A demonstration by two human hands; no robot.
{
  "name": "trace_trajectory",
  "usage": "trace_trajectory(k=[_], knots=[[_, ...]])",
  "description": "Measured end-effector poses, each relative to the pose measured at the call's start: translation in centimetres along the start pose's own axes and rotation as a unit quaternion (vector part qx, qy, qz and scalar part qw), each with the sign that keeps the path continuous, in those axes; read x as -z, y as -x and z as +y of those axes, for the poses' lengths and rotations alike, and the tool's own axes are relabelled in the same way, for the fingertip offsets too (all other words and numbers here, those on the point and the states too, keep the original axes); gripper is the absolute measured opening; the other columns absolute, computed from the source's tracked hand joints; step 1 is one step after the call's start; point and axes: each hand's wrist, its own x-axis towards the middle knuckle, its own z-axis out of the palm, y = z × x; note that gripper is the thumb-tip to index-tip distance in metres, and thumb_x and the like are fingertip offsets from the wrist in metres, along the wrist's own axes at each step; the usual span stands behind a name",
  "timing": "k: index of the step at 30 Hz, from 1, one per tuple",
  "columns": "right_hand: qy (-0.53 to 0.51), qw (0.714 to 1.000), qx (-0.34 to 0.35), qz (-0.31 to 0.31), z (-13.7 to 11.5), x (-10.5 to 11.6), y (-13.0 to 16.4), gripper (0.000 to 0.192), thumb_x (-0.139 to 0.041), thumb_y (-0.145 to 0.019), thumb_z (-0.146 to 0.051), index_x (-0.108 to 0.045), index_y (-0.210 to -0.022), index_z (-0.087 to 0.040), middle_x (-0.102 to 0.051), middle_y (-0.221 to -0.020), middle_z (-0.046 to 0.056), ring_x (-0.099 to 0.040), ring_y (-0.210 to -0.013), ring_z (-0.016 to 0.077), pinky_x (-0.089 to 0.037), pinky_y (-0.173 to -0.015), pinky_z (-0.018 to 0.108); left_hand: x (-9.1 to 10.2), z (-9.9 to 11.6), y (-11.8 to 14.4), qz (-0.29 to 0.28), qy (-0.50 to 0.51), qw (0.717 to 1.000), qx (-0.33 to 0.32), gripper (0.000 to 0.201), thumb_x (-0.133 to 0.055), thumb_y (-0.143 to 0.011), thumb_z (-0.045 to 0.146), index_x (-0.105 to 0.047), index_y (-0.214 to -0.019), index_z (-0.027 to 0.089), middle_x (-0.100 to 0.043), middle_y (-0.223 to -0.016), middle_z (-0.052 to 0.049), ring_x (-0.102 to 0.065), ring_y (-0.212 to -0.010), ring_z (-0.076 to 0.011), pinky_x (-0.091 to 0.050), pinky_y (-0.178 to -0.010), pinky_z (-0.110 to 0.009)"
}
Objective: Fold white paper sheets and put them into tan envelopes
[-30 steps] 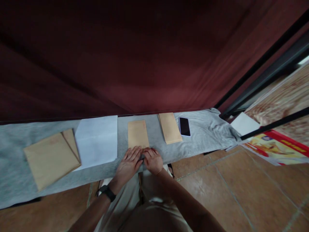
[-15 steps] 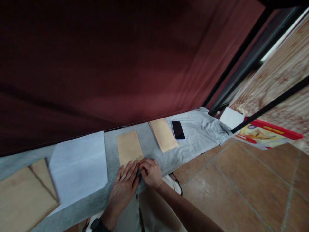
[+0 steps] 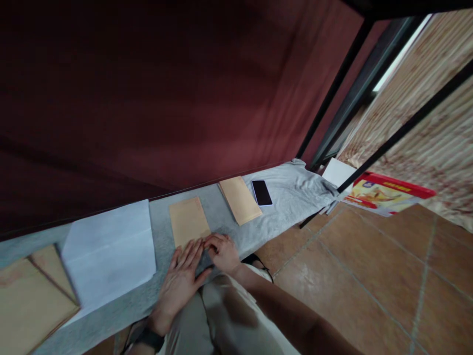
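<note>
I am pressing my left hand [image 3: 184, 280], flat with fingers spread, and my right hand [image 3: 222, 252], fingers curled but grasping nothing, against the near end of a tan rectangular paper envelope [image 3: 188, 221]. It is lying on grey felt cloth [image 3: 284, 202], long axis pointing away toward a maroon curtain [image 3: 166, 93]. A white paper sheet [image 3: 111, 251] is lying left; a black phone [image 3: 261, 192] right.

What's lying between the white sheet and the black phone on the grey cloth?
In the head view, two tan envelopes: one under the fingertips of both hands, the left hand and the right hand, and another right beside the phone.
</note>
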Motion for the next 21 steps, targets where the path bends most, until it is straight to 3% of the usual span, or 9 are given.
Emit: trace_trajectory(k=[4,9,13,16,19,21], knots=[[-0.012,1.000,-0.005,-0.014,0.3,0.1,-0.2,0.026,-0.055,-0.089,-0.005,-0.071,-0.098,-0.024,-0.074,-0.113,-0.002,-0.066,-0.108,0.0141,-0.041,-0.104,0.031,-0.3,0.1,0.1,-0.016,-0.018,1.000,-0.007,0.087,-0.047,-0.093,0.068,-0.032,-0.160,0.015,-0.040,-0.162,-0.014,-0.033,-0.152,-0.0336,-0.020,-0.125,-0.058],[0.009,0.997,0.026,-0.070,1.0,0.6,-1.2,0.026,-0.062,-0.085,-0.007,-0.069,-0.103,-0.024,-0.072,-0.120,-0.001,-0.064,-0.115,0.0146,-0.043,-0.104,0.030,-0.4,1.2,0.1,-0.055,-0.043,0.997,0.032,0.082,-0.049,-0.093,0.056,-0.032,-0.160,0.011,-0.035,-0.164,-0.016,-0.027,-0.155,-0.0329,-0.016,-0.126,-0.057],[0.050,0.989,0.047,-0.134,1.3,1.4,-2.2,0.031,-0.068,-0.081,-0.007,-0.070,-0.105,-0.027,-0.071,-0.123,-0.003,-0.063,-0.117,0.0145,-0.047,-0.100,0.028,0.6,3.0,-0.3,-0.124,-0.054,0.985,0.109,0.082,-0.052,-0.091,0.045,-0.028,-0.161,0.009,-0.026,-0.167,-0.017,-0.019,-0.157,-0.0319,-0.014,-0.126,-0.059],[0.061,0.985,0.050,-0.154,1.1,1.7,-2.5,0.031,-0.068,-0.081,-0.007,-0.073,-0.105,-0.028,-0.071,-0.122,-0.003,-0.064,-0.116,0.0138,-0.049,-0.097,0.025,1.7,3.7,-0.9,-0.190,-0.018,0.970,0.151,0.089,-0.054,-0.089,0.052,-0.027,-0.160,0.007,-0.023,-0.167,-0.021,-0.018,-0.157,-0.0344,-0.017,-0.124,-0.060],[0.060,0.987,0.037,-0.147,0.9,1.4,-2.6,0.024,-0.063,-0.086,-0.009,-0.075,-0.101,-0.023,-0.072,-0.120,0.000,-0.067,-0.110,0.0143,-0.050,-0.095,0.024,3.2,3.4,-1.4,-0.210,0.048,0.964,0.159,0.083,-0.052,-0.091,0.056,-0.037,-0.156,0.007,-0.031,-0.164,-0.023,-0.027,-0.155,-0.0344,-0.026,-0.123,-0.056],[0.059,0.987,0.040,-0.146,0.9,1.2,-2.6,0.024,-0.062,-0.087,-0.010,-0.076,-0.100,-0.023,-0.072,-0.120,0.002,-0.067,-0.111,0.0149,-0.050,-0.096,0.025,4.4,2.7,-1.9,-0.196,0.091,0.966,0.145,0.065,-0.052,-0.093,0.048,-0.052,-0.147,0.012,-0.045,-0.158,-0.020,-0.041,-0.149,-0.0315,-0.036,-0.119,-0.048]])
